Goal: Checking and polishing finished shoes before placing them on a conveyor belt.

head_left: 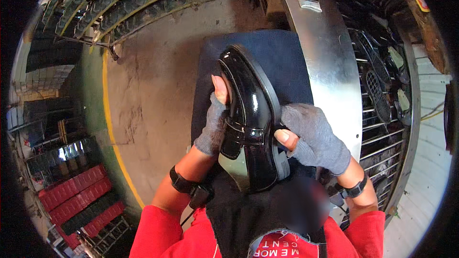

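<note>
Both gloved hands clasp a glossy black shoe (248, 119) above the dark pad (287, 62), toe far; the left hand (213, 126) closes its grip on the left side, the right hand (313, 138) on the right, likely steadying it; racks of soles (382, 91) stand right.

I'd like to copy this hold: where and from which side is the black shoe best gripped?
Grip the black shoe at its middle, by the strap, coming in from both long sides. It lies lengthwise away from the person, toe far, on a dark pad, so its narrow waist faces each hand. The left hand and right hand, both in grey fingerless gloves, clasp it there; the glossy toe probably offers less purchase.
</note>
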`<state>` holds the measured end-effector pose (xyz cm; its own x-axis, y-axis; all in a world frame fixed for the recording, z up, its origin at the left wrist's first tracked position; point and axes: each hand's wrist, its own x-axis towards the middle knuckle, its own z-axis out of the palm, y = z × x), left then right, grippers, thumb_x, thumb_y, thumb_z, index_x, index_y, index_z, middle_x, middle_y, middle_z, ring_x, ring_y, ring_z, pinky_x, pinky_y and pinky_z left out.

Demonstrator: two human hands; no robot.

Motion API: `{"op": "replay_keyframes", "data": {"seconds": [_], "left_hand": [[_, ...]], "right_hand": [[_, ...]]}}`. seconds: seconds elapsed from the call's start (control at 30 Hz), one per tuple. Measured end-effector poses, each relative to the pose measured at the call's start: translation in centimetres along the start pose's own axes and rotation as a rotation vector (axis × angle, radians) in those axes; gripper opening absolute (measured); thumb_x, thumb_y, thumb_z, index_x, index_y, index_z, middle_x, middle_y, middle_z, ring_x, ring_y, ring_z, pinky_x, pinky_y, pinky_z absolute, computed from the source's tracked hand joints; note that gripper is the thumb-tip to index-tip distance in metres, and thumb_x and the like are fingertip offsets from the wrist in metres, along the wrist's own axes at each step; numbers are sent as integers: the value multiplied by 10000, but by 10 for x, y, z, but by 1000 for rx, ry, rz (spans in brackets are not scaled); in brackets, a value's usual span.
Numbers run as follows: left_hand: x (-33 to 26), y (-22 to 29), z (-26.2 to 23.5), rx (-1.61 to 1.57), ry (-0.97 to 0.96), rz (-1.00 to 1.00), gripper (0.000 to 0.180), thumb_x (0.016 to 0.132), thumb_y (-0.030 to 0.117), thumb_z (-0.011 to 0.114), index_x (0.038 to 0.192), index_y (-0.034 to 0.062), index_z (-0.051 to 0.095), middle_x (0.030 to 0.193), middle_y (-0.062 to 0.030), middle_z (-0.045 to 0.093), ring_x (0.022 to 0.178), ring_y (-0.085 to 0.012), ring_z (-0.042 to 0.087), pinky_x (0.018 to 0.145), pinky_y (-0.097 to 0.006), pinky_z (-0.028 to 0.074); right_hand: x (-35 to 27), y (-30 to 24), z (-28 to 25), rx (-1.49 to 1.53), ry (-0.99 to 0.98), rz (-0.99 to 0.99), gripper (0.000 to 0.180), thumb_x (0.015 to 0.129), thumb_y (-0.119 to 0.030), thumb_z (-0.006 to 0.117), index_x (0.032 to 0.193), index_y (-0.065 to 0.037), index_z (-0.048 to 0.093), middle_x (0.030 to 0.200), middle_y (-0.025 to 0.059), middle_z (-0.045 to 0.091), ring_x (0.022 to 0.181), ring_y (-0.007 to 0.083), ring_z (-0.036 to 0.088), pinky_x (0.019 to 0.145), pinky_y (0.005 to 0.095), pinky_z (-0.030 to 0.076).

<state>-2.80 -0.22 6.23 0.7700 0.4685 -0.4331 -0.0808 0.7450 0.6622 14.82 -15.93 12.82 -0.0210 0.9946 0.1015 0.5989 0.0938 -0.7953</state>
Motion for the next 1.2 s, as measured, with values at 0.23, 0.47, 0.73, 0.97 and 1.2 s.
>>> {"op": "replay_keyframes", "data": {"seconds": [0.23,0.47,0.73,0.97,1.2], "left_hand": [[-5,5,-5,-45,-4,6,953,931,856,420,1306,4,620,1103,-119,732,935,-223,724,821,-369,630],[-28,27,28,120,-75,180,981,949,839,411,1520,43,472,1422,-133,629,1260,-267,634,1086,-442,519],[-51,34,41,433,47,339,908,962,703,597,1569,55,409,1501,-142,556,1346,-305,583,1120,-465,500],[-64,35,48,604,180,486,887,998,508,679,1569,-83,345,1458,-216,581,1338,-271,567,1128,-387,444],[-21,89,82,245,-117,614,654,1039,506,624,1423,-19,567,1226,-126,700,1157,-205,644,1063,-343,474]], "right_hand": [[-35,-9,39,510,36,342,249,1013,-249,673,1136,-44,600,832,116,575,740,228,632,700,377,503],[42,-30,30,663,570,73,975,859,-266,843,1627,2,306,1468,196,519,1297,286,574,1093,389,453],[38,-50,-2,379,426,23,804,895,-191,800,1573,9,417,1444,227,605,1302,321,641,1082,376,489],[53,-57,-10,438,383,135,828,895,-211,785,1601,-16,400,1349,192,656,1236,278,652,1098,377,466],[28,-15,32,1611,324,419,783,970,-520,698,1529,-36,441,1447,151,594,1270,277,640,1092,441,546]]}}
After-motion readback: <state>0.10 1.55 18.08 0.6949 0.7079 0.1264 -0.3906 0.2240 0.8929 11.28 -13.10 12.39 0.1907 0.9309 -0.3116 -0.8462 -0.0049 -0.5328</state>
